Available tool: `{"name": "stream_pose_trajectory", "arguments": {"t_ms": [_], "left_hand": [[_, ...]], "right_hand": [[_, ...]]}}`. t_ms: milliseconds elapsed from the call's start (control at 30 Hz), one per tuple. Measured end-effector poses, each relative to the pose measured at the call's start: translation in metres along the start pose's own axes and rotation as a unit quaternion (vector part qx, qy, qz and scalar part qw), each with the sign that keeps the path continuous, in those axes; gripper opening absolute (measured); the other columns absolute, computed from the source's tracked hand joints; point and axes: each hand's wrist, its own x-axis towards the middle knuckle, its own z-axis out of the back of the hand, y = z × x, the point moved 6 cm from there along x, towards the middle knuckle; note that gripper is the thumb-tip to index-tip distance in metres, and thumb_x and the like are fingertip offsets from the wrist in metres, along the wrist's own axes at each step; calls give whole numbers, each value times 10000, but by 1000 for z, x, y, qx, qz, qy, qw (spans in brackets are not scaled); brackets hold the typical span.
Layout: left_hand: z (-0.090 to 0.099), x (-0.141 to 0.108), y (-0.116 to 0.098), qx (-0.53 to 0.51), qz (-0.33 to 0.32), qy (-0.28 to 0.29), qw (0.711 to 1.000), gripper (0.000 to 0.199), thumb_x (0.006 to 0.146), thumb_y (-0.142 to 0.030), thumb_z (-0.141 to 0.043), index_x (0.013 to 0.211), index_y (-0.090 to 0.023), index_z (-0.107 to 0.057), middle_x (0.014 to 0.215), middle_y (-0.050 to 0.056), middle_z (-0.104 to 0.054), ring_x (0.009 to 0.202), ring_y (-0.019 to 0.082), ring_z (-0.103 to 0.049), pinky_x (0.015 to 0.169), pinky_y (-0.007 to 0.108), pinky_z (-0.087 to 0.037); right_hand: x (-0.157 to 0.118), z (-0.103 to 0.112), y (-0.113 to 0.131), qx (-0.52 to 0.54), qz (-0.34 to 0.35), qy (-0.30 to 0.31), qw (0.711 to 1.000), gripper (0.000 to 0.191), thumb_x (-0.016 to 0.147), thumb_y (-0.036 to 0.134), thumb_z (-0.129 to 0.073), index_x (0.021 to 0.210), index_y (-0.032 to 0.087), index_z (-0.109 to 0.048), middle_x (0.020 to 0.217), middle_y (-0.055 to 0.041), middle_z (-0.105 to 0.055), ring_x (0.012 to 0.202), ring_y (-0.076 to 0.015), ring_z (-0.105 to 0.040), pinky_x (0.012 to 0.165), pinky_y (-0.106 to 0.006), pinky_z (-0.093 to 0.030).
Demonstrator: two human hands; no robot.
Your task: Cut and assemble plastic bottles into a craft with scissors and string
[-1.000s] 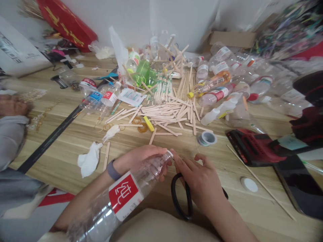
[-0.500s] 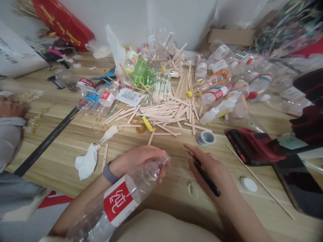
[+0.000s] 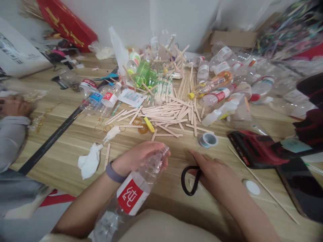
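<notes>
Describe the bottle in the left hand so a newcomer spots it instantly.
On the near side of the wooden table, find the left hand with a grey-purple wristband. It grips the neck of a clear plastic bottle with a red-and-white label. A similarly labelled bottle sits farther back; this one is nearest and hand-held.

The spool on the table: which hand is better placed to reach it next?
Probably the right hand: it is nearer the spool, though it holds a black-handled tool. The left hand is farther off, gripping the bottle by its neck.
</notes>
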Motion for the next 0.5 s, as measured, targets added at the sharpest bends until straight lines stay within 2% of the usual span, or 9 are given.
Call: {"name": "stream_pose_trajectory", "arguments": {"t_ms": [167, 300, 400, 467, 500], "left_hand": [[11, 8, 4, -61, -26, -19, 998, 372, 806, -489, -638, 857, -122, -674, 706, 59, -681, 661, 168, -641, 638, 261, -460], [15, 10, 5, -94, -18, -25, 995, 395, 765, -490, -688, 858, -107, -675, 693, 59, -685, 643, 164, -642, 629, 257, -466], [16, 11, 5, -102, -17, -13, 995, 394, 768, -492, -690, 878, -114, -668, 700, 68, -700, 657, 172, -653, 624, 255, -470], [16, 11, 6, -117, -13, 1, 993, 383, 784, -493, -677, 913, -133, -656, 716, 72, -715, 673, 183, -668, 629, 261, -481], [15, 11, 8, -127, -6, 8, 992, 376, 791, -495, -671, 928, -145, -649, 721, 73, -722, 674, 189, -675, 629, 267, -489]], "right_hand": [[-5, -10, -12, -37, -16, 4, 999, 539, 824, 214, -621, 1346, 157, -501, 973, -82, -724, 728, -221, -679, 590, -291, -477], [-11, -12, -12, -46, 8, -6, 999, 619, 785, 211, -638, 1376, 145, -468, 1122, -125, -669, 891, -265, -663, 672, -350, -531], [-11, 7, -2, -53, 29, -35, 998, 545, 814, 213, -611, 1345, 157, -505, 1227, -134, -627, 1005, -292, -633, 731, -405, -543], [-9, 34, 9, -41, 47, -64, 996, 414, 864, 194, -539, 1274, 147, -566, 1177, -123, -656, 1014, -287, -632, 749, -416, -539], [-8, 51, 19, -29, 77, -80, 993, 366, 894, 182, -486, 1243, 145, -589, 1112, -111, -682, 983, -270, -640, 752, -408, -534]]}}
